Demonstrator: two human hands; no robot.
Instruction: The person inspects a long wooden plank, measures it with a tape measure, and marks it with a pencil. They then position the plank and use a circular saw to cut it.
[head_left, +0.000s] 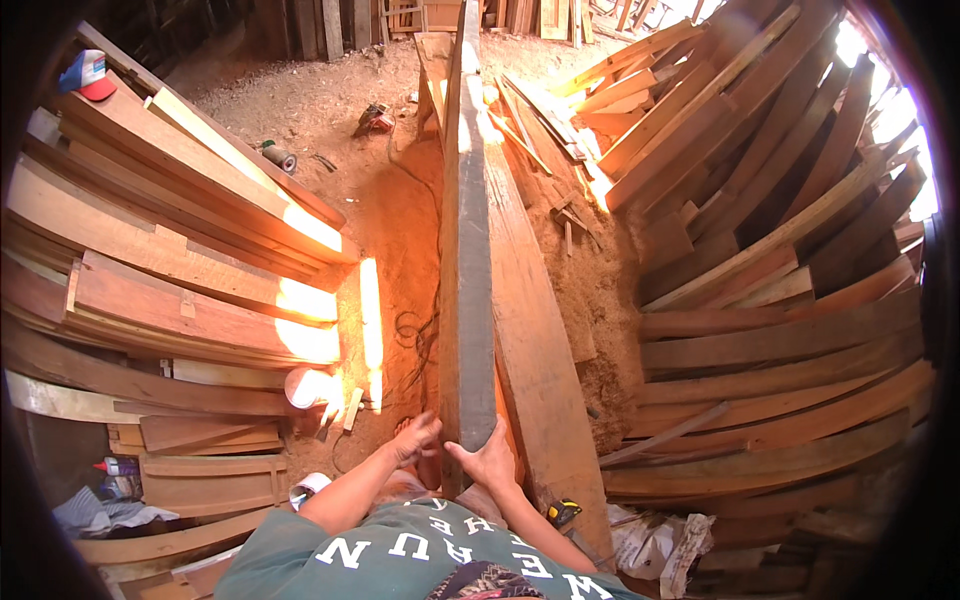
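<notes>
Beam (467,260), long, straight wood with a dark grey top face, ran away from me, near end in front of my waist. My right hand (488,464) grasped that end, thumb across it, fingers along the right face. My left hand (418,440) was at the left face, fingers half-curled; couldn't tell if they touched. 1 wide, flat brown wooden plank (540,370) lay just right. 1 yellow-and-black tape measure (563,512) sat near my right forearm.
</notes>
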